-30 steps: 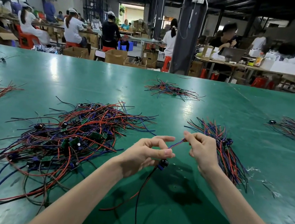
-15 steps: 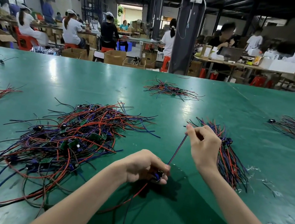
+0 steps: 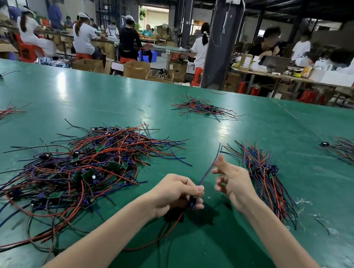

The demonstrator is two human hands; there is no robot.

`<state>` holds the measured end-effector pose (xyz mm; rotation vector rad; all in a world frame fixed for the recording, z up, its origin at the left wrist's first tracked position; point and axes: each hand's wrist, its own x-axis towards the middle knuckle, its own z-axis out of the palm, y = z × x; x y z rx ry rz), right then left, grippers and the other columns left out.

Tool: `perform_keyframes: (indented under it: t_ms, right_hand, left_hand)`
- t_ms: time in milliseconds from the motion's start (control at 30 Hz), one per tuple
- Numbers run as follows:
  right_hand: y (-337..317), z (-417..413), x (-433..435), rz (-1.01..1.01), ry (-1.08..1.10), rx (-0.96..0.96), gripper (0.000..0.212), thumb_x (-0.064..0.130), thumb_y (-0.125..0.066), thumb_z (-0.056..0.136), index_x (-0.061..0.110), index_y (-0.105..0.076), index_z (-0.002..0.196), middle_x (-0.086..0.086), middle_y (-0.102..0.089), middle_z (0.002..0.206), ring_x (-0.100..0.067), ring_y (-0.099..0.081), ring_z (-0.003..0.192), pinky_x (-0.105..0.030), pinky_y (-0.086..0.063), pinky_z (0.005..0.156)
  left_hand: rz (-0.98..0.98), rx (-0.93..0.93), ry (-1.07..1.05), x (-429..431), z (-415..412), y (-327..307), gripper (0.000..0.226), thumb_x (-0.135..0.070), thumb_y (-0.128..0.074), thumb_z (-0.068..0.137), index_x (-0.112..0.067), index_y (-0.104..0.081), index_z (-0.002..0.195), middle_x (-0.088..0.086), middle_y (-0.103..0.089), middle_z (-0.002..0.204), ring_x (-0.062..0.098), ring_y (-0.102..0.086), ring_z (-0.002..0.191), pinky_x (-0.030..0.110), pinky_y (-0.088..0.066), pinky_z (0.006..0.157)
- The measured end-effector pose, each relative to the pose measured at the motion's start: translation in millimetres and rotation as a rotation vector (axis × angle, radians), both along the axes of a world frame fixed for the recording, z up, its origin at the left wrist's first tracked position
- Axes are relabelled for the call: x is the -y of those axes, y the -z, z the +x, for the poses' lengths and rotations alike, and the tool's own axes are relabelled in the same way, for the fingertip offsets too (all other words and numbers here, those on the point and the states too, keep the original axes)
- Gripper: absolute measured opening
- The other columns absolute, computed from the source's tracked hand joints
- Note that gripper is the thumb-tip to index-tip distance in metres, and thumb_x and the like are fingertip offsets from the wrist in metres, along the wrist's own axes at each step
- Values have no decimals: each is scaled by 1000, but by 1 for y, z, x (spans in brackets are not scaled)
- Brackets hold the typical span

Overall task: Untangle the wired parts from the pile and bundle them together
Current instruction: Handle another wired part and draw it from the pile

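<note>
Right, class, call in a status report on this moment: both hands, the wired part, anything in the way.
Left hand shut on wired part. Right hand open, beside its upright wires. Tangled pile left, sorted bundle right. Nothing in the way.

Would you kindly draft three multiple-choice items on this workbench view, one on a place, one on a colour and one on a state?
1. Where does the sorted bundle of wired parts lie?
A. beyond the right hand
B. left of the tangled pile
C. on a cardboard box

2. What colour is the table?
A. white
B. green
C. yellow

3. How does the right hand stand?
A. clenched on a board
B. flat on the table
C. fingers spread beside the wire

Answers: 1 A, the bundle shows just past that hand, while the tangled pile is to the left. 2 B, the surface is green. 3 C, its fingers are apart beside the wire; the left hand pinches the wired part.
</note>
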<state>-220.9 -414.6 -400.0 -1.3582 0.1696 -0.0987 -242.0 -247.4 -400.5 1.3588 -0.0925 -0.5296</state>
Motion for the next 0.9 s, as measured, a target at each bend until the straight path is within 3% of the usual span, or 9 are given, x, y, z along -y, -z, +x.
perform_keyframes:
  t_ms: [167,267,367,600,900]
  right_hand:
    - [4,-7,-10,-57,-260,-60,31,32,-68,73,3,-71,83,1,-59,61,-5,-43,44,-17,-40,39]
    - [7,-8,-17,-99,-299,-39,26,28,-72,70,3,-71,77,-7,-56,61,-9,-44,48,-17,-37,41]
    - [9,-8,-18,-99,-289,-43,21,23,-75,70,3,-70,70,-6,-57,58,-7,-45,45,-16,-35,40]
    - [8,-2,-13,-101,-47,-9,14,5,-73,78,1,-68,65,-4,-50,52,-5,-35,37,-17,-33,34]
    - [2,9,17,22,188,-60,14,4,-70,81,0,-66,68,-4,-52,57,-3,-36,35,-16,-34,34]
  left_hand:
    - [-82,23,-97,0,6,-1,27,2,-63,85,-2,-52,60,12,-62,58,19,-62,49,29,-58,55]
    - [-76,32,-79,0,7,0,35,1,-65,84,-5,-55,51,9,-59,55,18,-61,48,31,-59,58]
    - [-68,29,-58,0,6,2,32,3,-64,84,-2,-52,55,8,-58,51,17,-61,47,29,-57,55]
    - [-15,15,-46,1,4,0,27,5,-65,82,-1,-52,59,12,-52,57,20,-59,50,29,-57,55]
    - [17,18,128,-1,-4,-4,31,7,-64,82,-3,-54,54,13,-63,62,18,-60,50,25,-55,55]
